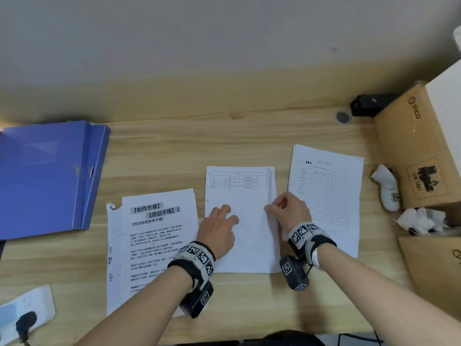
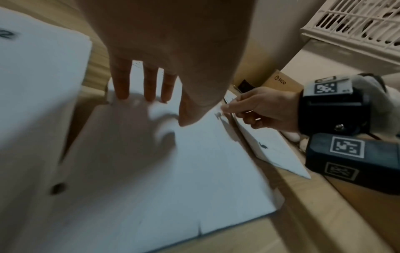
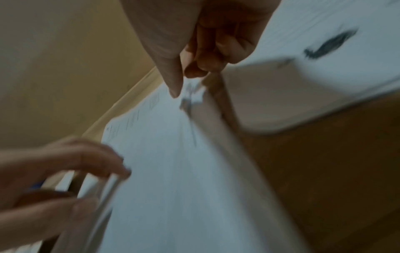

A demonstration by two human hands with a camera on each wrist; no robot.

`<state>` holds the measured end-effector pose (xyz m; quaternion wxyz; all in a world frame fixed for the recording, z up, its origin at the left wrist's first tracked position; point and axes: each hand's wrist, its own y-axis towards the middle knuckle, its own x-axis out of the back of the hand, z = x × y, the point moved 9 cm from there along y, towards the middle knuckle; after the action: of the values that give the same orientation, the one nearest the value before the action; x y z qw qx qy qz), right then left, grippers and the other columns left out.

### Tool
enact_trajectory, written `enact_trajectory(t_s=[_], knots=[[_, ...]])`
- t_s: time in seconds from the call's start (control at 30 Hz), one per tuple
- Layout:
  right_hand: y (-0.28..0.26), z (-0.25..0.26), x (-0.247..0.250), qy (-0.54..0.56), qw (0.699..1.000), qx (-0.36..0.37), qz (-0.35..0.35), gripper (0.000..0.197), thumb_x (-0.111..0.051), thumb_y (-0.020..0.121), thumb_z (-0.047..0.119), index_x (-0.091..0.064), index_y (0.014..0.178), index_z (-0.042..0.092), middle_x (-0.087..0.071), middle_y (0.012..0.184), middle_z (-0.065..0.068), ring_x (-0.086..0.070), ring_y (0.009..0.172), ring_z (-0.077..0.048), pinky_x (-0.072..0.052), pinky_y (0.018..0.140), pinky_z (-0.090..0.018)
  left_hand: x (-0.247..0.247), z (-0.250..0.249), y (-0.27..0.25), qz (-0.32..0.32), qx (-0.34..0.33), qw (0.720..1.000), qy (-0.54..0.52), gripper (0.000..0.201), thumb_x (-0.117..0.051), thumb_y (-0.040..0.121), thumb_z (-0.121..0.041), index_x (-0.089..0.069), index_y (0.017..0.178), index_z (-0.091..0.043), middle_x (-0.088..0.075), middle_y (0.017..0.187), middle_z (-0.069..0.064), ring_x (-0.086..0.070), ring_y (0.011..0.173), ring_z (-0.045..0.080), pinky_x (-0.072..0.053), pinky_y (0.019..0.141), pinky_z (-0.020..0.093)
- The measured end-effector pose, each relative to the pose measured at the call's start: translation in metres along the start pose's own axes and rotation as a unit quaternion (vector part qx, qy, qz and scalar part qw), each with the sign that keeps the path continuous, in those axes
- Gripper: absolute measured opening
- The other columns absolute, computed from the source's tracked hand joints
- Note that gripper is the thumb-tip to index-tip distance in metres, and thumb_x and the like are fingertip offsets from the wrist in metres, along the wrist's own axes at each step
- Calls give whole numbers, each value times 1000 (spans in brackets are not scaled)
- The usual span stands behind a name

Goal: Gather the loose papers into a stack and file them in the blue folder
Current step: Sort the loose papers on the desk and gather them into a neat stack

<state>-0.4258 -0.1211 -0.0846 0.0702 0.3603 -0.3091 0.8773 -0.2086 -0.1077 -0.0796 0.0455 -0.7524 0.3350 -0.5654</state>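
White middle sheet [image 1: 240,196] under left hand [image 1: 217,231], right hand [image 1: 290,208] pinching its edge

Office desk | pale wooden desktop [image 1: 249,136] against a grey wall | blue plastic folder [image 1: 47,176] at its left | brown cardboard boxes [image 1: 409,146] at its right

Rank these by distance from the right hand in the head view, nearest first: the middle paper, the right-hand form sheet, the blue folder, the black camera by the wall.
1. Middle paper: the right hand pinches its right edge.
2. Right-hand form sheet: just right of that hand, partly under the wrist.
3. Black camera: far right, by the wall.
4. Blue folder: far left of the desk.
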Motion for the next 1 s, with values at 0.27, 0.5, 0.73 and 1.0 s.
enact_trajectory(t_s=[0.27, 0.5, 0.73, 1.0], knots=[[31, -70, 131, -34, 980, -106, -165, 67, -77, 71, 34, -48, 126, 9, -49, 129, -11, -45, 124, -30, -45, 93, -42, 13, -26, 29, -13, -27, 1000, 4, 49, -46, 92, -10, -47, 141, -17, -29, 156, 10, -31, 141, 29, -38, 99, 39], [46, -127, 151, -57, 959, -249, -122, 78, -83, 57, 55, -56, 111, 7, -60, 107, -13, -58, 99, -32, -49, 78, -36, 2, -32, 46, 73, 1, 996, 58, 64, -42, 94, -15, -24, 154, -29, -4, 166, 4, -9, 150, 24, -33, 108, 47], [40, -120, 137, 153, 956, -200, -149, 22, -60, 70, 31, -63, 89, 19, -70, 80, -2, -67, 72, -27, -56, 69, -37, 5, -25, 61, 78, 35, 994, 69, 68, -42, 93, -16, -18, 155, -34, 2, 166, -1, -5, 151, 24, -32, 111, 53], [44, -69, 157, 267, 941, -69, -195, 27, -61, 88, 15, -64, 114, 10, -66, 99, 0, -62, 91, -19, -46, 79, -29, 13, -26, 80, 71, 53, 995, 40, 67, -46, 90, -16, -25, 152, -33, -1, 166, 1, -4, 150, 25, -29, 111, 56]])
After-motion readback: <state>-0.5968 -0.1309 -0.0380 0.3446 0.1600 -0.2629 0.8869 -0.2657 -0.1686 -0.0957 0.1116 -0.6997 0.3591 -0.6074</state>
